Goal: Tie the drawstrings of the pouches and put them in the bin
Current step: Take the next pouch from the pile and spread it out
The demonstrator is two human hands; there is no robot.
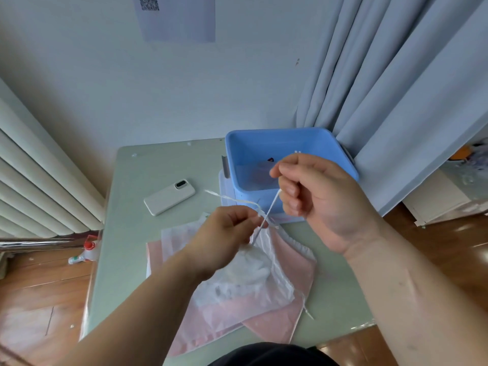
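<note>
On the floor at far left lies a plastic bottle (pixel 87 251); a smooth white phone (pixel 169 197) rests on the pale green table (pixel 126 220). The left hand (pixel 224 233) pinches a thin white drawstring (pixel 272 204) above the gauzy white pouch (pixel 245 281), which lies on flat pink pouches (pixel 269 328). The right hand (pixel 317 202), fingers curled, grips a taut strand, hiding part of the glossy blue bin (pixel 277 143).

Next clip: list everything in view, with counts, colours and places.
bin: one, blue, table's far right
phone: one, white, left of bin
white pouch: one, sheer, under the hands
pink pouches: count unclear, beneath white pouch
drawstring: white, stretched between both hands
table: one, pale green
bottle: one, red-capped, floor at left
radiator: one, cream, left wall
curtain: grey-blue, right
paper: one, on wall
left hand: pinches drawstring
right hand: pinches drawstring, near bin
</note>
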